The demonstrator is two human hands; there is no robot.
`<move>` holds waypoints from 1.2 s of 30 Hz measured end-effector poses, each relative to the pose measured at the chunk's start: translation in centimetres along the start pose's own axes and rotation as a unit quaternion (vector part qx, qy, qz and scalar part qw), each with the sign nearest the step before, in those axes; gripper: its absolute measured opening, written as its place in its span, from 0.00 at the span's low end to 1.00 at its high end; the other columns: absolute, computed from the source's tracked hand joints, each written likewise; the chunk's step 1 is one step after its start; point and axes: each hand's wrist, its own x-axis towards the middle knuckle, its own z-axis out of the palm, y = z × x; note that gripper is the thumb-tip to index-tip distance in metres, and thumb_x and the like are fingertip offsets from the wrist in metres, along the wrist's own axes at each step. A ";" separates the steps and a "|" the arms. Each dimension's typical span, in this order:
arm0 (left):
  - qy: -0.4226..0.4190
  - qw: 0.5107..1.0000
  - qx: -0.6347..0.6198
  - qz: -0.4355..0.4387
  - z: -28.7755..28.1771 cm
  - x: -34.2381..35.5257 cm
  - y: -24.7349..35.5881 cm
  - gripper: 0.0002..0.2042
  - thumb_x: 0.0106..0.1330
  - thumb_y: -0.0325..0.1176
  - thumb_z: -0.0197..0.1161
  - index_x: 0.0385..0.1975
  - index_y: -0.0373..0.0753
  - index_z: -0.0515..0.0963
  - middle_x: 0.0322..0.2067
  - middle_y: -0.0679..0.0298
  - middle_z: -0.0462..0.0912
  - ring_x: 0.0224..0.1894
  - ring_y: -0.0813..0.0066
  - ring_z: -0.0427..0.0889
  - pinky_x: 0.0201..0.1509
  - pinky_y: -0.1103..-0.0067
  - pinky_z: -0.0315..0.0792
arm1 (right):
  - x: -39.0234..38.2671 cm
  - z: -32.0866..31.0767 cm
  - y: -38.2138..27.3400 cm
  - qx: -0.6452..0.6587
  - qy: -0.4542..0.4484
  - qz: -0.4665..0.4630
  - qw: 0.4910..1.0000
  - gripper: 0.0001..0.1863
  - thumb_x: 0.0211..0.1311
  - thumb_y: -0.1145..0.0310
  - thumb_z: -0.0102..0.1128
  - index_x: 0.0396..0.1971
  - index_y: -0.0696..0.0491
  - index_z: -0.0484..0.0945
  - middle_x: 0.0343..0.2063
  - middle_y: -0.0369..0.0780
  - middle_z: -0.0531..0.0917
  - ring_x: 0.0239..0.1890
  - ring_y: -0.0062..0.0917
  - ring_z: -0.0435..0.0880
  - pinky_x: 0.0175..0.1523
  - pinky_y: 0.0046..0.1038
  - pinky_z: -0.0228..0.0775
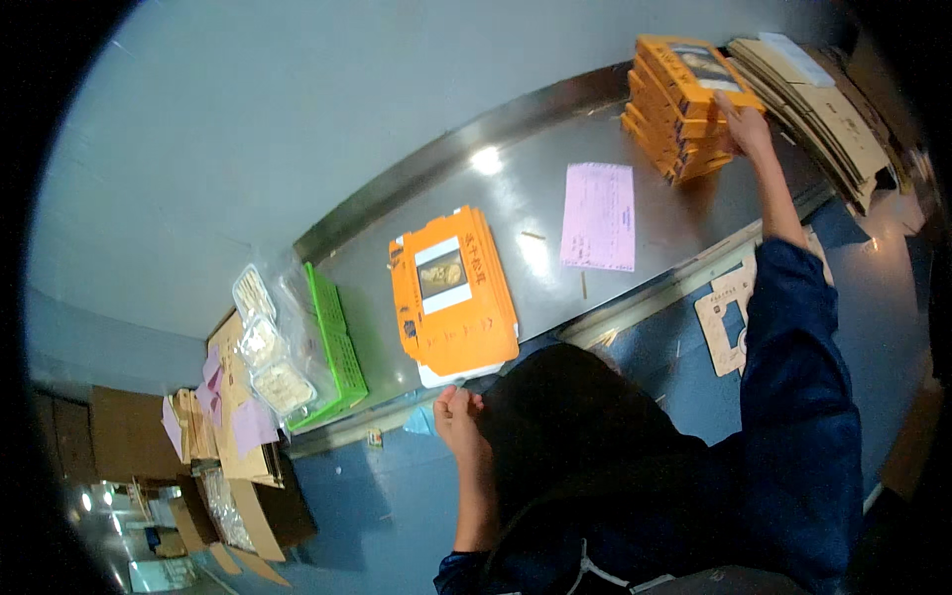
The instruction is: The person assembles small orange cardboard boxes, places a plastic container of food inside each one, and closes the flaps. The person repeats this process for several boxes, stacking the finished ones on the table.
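At the back right, my right hand point(746, 127) grips the front of an orange box near the top of a stack point(664, 99), thumb on its upper surface. My left hand point(462, 426) is curled just below a flat pile of orange cartons point(481, 312), by the white piece point(436, 374) under it; what its fingers hold, if anything, is unclear. The cartons lie on the steel table point(377, 256), each stack showing a picture panel on top. A pink paper point(597, 218) lies between them.
Left on the table, a green basket point(337, 377) holds bagged trays of pale food point(283, 387). Flattened cardboard point(823, 119) is piled at the far right. Open cartons point(253, 521) and pink slips point(253, 424) are at lower left. A cardboard piece point(716, 322) lies beyond the table's front edge.
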 end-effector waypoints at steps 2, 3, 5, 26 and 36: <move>-0.031 0.997 0.069 -0.001 1.0 0.9 -0.3 0.12 0.58 0.26 0.56 0.42 0.34 0.69 0.27 0.62 0.74 0.27 0.77 0.74 0.33 0.83 0.70 | -5.5 1.6 1.2 -0.066 -0.041 -0.097 0.992 0.30 0.57 0.44 0.50 0.12 0.58 0.76 0.10 0.43 0.76 0.13 0.25 0.78 0.21 0.26 0.70; -0.050 0.993 0.107 -0.002 2.0 1.2 -0.2 0.12 0.58 0.26 0.56 0.42 0.33 0.69 0.27 0.62 0.74 0.28 0.77 0.74 0.33 0.82 0.70 | -7.2 4.1 3.8 -0.069 -0.068 -0.102 0.990 0.27 0.56 0.47 0.53 0.16 0.59 0.78 0.13 0.46 0.78 0.17 0.32 0.79 0.26 0.30 0.71; -0.182 0.955 0.230 0.053 5.9 1.9 -0.2 0.14 0.59 0.27 0.57 0.44 0.31 0.70 0.32 0.58 0.75 0.33 0.76 0.75 0.38 0.80 0.71 | -13.2 8.8 5.2 -0.262 -0.109 -0.142 0.948 0.22 0.51 0.53 0.57 0.25 0.61 0.78 0.29 0.53 0.79 0.35 0.46 0.78 0.41 0.38 0.70; -0.355 0.866 0.108 -0.335 18.1 1.7 -11.2 0.18 0.65 0.48 0.48 0.35 0.39 0.76 0.27 0.63 0.78 0.29 0.74 0.75 0.28 0.79 0.65 | -23.8 13.2 11.0 0.136 -0.342 0.193 0.910 0.23 0.55 0.45 0.55 0.28 0.53 0.76 0.21 0.32 0.78 0.22 0.18 0.74 0.25 0.21 0.64; -0.417 0.878 -0.045 -0.229 17.6 2.4 -8.7 0.21 0.60 0.46 0.55 0.46 0.36 0.71 0.36 0.61 0.77 0.37 0.70 0.76 0.41 0.76 0.71 | -17.4 7.8 6.3 0.271 -0.309 0.031 0.911 0.05 0.53 0.72 0.58 0.29 0.56 0.77 0.21 0.31 0.76 0.22 0.13 0.70 0.27 0.16 0.62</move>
